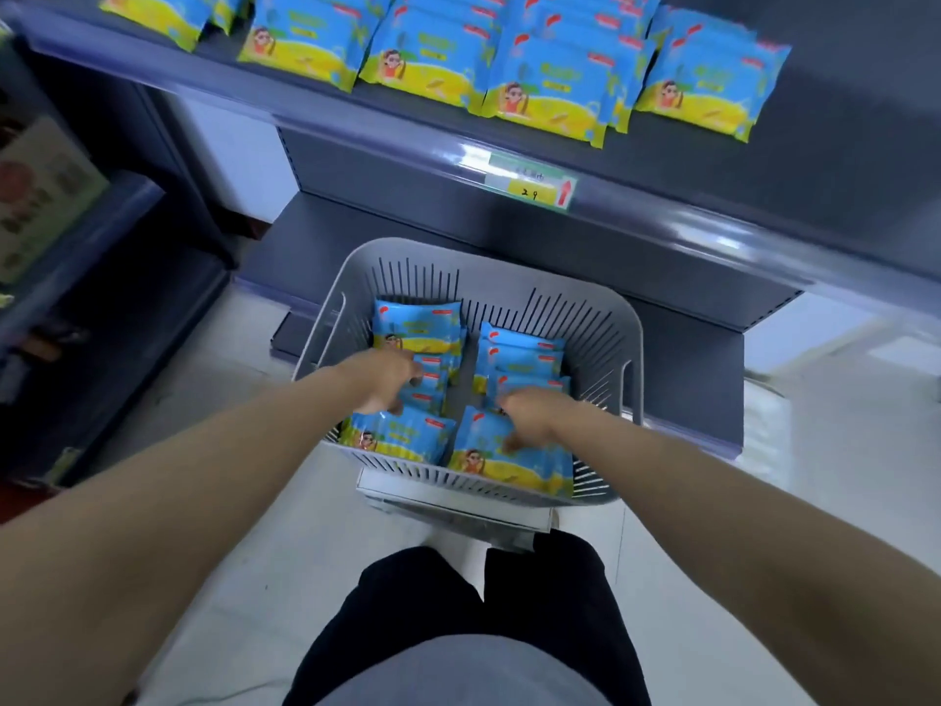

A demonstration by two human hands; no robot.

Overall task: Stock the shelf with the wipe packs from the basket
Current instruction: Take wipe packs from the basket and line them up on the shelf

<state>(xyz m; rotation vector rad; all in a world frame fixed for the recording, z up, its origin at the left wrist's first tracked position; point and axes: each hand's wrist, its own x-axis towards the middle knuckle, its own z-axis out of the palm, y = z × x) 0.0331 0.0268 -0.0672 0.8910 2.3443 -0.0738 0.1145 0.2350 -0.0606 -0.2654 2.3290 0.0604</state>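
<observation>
A grey slatted basket (606, 318) stands on a low stand in front of me, holding several blue and yellow wipe packs (417, 323). Both my hands reach down into it. My left hand (387, 377) lies over the left column of packs, fingers bent down onto them. My right hand (529, 412) lies on the right column, fingers curling at the edge of a near pack (509, 456). Motion blur hides whether either hand has a pack gripped. Above, the grey shelf (387, 145) carries several rows of the same wipe packs (550, 89).
A price label (529, 188) marked 29 sits on the shelf's front rail. A lower shelf deck lies behind the basket. Another shelving unit with a boxed product (35, 196) stands at the left. Pale floor surrounds the basket; my dark trousers (468, 603) are below.
</observation>
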